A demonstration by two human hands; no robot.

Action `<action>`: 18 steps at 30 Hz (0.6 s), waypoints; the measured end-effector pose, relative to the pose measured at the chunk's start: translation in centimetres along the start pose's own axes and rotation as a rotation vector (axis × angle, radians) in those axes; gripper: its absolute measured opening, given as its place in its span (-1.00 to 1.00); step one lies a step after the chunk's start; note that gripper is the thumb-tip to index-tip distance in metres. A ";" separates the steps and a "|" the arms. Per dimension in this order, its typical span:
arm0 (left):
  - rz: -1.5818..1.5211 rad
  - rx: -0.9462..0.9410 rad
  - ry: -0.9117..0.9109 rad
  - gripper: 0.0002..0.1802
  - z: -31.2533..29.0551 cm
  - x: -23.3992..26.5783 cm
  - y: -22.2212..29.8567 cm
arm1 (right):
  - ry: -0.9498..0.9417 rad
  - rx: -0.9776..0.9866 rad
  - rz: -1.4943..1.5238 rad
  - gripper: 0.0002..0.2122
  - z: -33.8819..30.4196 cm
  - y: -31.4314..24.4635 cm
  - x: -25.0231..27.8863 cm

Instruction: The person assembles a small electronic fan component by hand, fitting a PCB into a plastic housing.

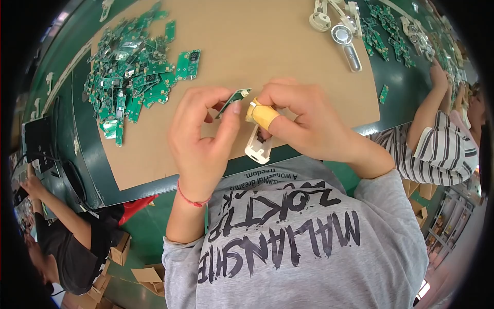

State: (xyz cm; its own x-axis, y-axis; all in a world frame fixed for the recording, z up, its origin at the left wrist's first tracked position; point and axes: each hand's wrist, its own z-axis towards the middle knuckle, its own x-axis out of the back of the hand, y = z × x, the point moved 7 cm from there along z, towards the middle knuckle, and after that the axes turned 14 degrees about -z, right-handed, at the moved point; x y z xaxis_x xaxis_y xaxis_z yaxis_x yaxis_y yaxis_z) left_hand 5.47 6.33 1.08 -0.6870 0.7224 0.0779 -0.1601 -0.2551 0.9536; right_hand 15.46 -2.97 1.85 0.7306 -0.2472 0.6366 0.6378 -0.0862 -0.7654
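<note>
Between the thumb and fingers of my left hand [203, 129] is a small green circuit board [232, 101], held tilted with a pale connector at its upper end. My right hand [309, 116] grips a white plastic housing [257, 149], whose lower end sticks out below the fingers. Yellow tape [265, 116] wraps my right thumb. The two hands are close together above the front part of the brown sheet, the board just left of the housing. My right fingers hide the upper part of the housing.
A heap of green circuit boards [134, 67] lies at the left on the brown sheet [231, 46]. White and grey handheld device parts [346, 44] lie at the far right, with more boards [386, 33] beyond. People work at both sides; open cardboard boxes [149, 278] stand below.
</note>
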 end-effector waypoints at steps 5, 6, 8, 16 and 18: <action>0.116 -0.171 -0.006 -0.78 -0.5 -0.6 1.7 | 0.175 0.095 -0.249 -0.92 0.0 -1.3 1.3; 0.132 -0.204 0.008 -0.75 -0.6 -0.5 2.0 | 0.173 0.097 -0.248 -0.92 0.0 -1.3 1.1; 0.145 -0.238 0.021 -0.73 -0.8 -0.4 2.3 | 0.275 0.186 -0.294 -0.89 0.0 -1.9 1.3; 0.238 -0.347 0.049 -0.65 -1.8 -0.2 3.0 | 0.301 0.220 -0.386 -0.88 -0.2 -3.3 1.4; 0.259 -0.384 0.065 -0.64 -2.0 -0.4 3.3 | 0.284 0.212 -0.392 -0.87 -0.1 -3.5 1.4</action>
State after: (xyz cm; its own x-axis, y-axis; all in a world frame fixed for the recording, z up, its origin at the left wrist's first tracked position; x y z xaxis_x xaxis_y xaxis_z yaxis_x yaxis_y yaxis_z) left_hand 3.76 3.92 3.61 -0.7802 0.5645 0.2694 -0.2192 -0.6501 0.7275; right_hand 14.19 -3.12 5.37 0.3514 -0.4897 0.7979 0.9067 -0.0346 -0.4205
